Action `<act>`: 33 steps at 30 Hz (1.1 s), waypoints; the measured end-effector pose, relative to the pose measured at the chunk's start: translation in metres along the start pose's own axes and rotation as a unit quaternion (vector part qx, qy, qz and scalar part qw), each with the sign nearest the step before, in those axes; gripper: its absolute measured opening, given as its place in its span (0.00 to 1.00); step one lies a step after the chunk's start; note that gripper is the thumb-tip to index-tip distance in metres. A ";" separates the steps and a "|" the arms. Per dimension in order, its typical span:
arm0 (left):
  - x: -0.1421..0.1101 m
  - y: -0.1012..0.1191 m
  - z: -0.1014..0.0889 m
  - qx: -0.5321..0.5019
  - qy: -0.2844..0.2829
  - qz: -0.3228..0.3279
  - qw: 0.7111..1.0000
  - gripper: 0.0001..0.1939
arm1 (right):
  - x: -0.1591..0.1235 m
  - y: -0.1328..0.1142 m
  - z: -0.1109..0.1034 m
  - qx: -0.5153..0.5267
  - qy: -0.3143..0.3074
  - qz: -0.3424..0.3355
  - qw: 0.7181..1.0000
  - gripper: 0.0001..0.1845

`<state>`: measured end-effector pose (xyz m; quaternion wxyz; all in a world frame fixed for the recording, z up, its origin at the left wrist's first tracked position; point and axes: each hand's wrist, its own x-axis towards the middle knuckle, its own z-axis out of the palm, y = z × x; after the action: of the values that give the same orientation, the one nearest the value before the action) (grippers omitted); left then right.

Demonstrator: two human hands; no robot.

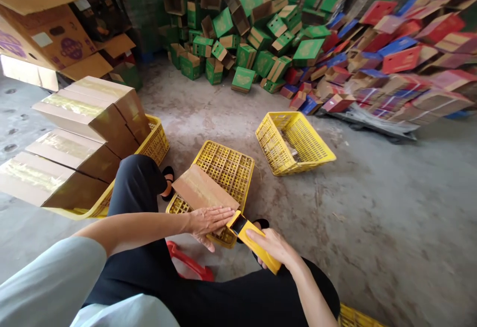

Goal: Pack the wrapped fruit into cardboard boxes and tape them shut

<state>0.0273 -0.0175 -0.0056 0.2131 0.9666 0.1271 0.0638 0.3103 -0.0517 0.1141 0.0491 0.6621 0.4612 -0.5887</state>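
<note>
A brown cardboard piece (206,188) lies across an upturned yellow plastic crate (227,163) between my knees. My left hand (211,222) rests flat at its near edge, fingers stretched toward the right corner and holding nothing. My right hand (274,245) is wrapped round a long yellow stapler-like hand tool (261,247). The tool's front end, with a dark opening, meets the near right corner of the cardboard, close to my left fingertips. Whether the tool grips the cardboard edge cannot be made out.
Brown cartons (85,118) fill a yellow crate (160,140) at left. Another yellow crate (298,143) stands ahead on the right. Green boxes (242,78) and red and blue boxes (402,58) lie piled at the back. Something red (190,262) is below my legs.
</note>
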 end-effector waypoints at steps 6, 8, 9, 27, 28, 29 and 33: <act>-0.002 -0.001 -0.001 -0.005 -0.008 -0.005 1.000 0.60 | -0.010 0.019 -0.011 0.005 -0.011 -0.004 1.000 0.23; -0.002 0.000 0.000 0.000 -0.010 -0.006 1.000 0.58 | -0.017 0.030 -0.016 0.006 -0.014 0.001 1.000 0.25; -0.002 0.000 0.001 0.002 -0.012 -0.007 1.000 0.58 | -0.020 0.035 -0.017 0.009 -0.013 0.004 1.000 0.25; 0.014 -0.009 -0.008 -0.009 -0.104 0.068 0.992 0.54 | -0.016 0.059 -0.005 0.091 -0.017 -0.029 0.995 0.21; 0.014 -0.011 -0.008 -0.011 -0.107 0.070 0.992 0.54 | -0.020 0.061 -0.006 0.096 -0.018 -0.031 0.995 0.21; 0.013 -0.012 -0.007 -0.012 -0.108 0.070 0.992 0.55 | -0.024 0.064 -0.007 0.096 -0.020 -0.034 0.995 0.21; 0.011 -0.013 -0.004 -0.023 -0.102 0.066 0.992 0.58 | -0.040 0.082 -0.017 0.058 -0.024 -0.023 0.998 0.25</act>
<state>0.0342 -0.0017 -0.0070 0.2427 0.9691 0.0393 -0.0185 0.3824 -0.1100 0.1127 0.0083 0.6387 0.4401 -0.6311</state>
